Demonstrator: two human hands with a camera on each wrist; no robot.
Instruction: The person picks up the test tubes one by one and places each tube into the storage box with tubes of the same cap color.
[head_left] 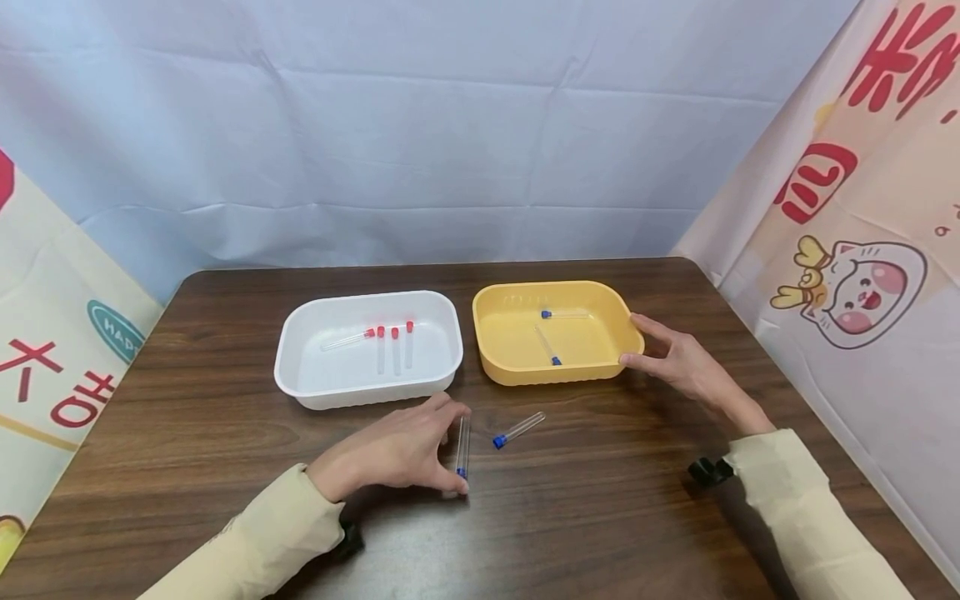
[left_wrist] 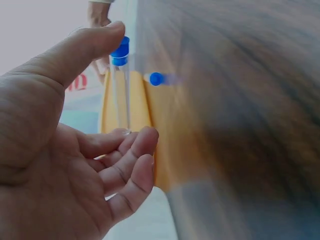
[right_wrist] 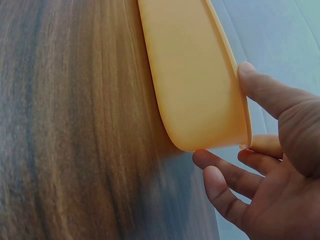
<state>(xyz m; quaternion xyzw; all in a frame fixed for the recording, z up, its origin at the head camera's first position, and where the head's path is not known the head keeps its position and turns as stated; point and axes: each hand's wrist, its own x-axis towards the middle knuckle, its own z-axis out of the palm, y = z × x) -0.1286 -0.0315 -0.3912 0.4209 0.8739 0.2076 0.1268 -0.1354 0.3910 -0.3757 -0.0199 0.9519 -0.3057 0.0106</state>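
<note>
Lengthwise between thumb and fingertip, my left hand [head_left: 408, 446] pinches a clear test tube [head_left: 463, 446] over the table. The thumb presses its blue cap [left_wrist: 120, 51]; a finger meets the rounded end. Just right of it lies another blue-capped test tube [head_left: 520, 430] on the wood. My right hand [head_left: 678, 362] holds the right end of a yellow tray [right_wrist: 195, 75], thumb on the rim and fingers round the corner. Inside that tray lie two blue-capped tubes, one near the back [head_left: 564, 315] and one near the front [head_left: 547, 346].
Left of the yellow tray, a white tray [head_left: 303, 354] holds several red-capped tubes [head_left: 396, 354]. Both trays stand toward the back of the brown table [head_left: 570, 517]. A pale cloth [head_left: 420, 150] hangs behind, with printed cloths at both sides.
</note>
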